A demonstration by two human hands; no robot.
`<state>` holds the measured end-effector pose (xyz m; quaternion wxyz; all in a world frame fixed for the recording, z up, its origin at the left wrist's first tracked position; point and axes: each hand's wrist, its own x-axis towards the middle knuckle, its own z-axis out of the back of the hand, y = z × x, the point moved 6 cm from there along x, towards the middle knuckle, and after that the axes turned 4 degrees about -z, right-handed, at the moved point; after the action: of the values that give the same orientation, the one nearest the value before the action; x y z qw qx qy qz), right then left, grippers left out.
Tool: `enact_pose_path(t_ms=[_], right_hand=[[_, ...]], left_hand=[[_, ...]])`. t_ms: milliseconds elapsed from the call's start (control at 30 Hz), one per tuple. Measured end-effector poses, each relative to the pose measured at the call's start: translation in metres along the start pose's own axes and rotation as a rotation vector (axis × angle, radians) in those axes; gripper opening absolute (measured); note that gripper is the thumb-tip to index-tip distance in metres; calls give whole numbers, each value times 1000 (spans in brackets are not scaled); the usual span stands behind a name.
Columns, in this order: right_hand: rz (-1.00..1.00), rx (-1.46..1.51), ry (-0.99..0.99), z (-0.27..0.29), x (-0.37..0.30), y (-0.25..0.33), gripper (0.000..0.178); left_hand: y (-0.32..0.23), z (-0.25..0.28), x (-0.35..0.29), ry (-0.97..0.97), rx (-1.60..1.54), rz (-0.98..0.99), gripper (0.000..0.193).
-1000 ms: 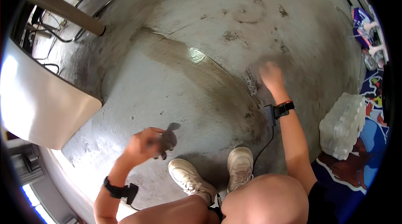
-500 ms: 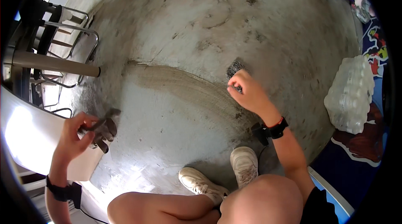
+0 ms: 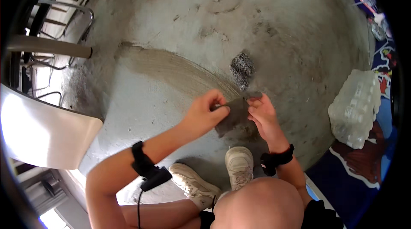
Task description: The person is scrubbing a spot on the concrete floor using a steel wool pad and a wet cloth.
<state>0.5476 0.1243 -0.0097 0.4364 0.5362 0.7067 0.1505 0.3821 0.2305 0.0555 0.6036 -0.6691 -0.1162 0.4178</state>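
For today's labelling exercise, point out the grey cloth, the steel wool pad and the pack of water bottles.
grey cloth [image 3: 234, 117], head view, its middle between the hands
steel wool pad [image 3: 242, 67], head view, centre
pack of water bottles [image 3: 355, 107], head view, wrapped top

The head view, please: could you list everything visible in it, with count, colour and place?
grey cloth: one, dark grey, held between both hands above the floor
dark gritty patch: one, grey-black, on the floor just beyond the hands
concrete floor: one, grey, stained, with a brownish smeared band
pack of bottles: one, clear wrapped, at the right
mat: one, blue with red and white, lower right
metal chair frames: a few, upper left; exact count unclear
white panel: one, at the left
shoes: two, off-white, lower centre
wrist straps: two, black, one on each wrist
left hand: gripping the cloth's left edge
right hand: gripping its right edge
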Motion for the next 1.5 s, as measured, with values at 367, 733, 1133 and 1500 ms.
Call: enact_pose_path(t_ms=[367,733,1133,1500], right_hand=[[206,-1023,-22,-18,-22,-66,20],[325,-1752,495,-61,-20,-122,76],[54,-1898,287,40,-54,-92,91],[82,-1970,313,62,-31,-60,100]], left_hand=[[149,-10,-80,-241,266,194,27],[160,-71,-109,11,962,-191,76],[149,-140,-41,224,793,-377,82],[138,-158,-14,230,952,-419,90]])
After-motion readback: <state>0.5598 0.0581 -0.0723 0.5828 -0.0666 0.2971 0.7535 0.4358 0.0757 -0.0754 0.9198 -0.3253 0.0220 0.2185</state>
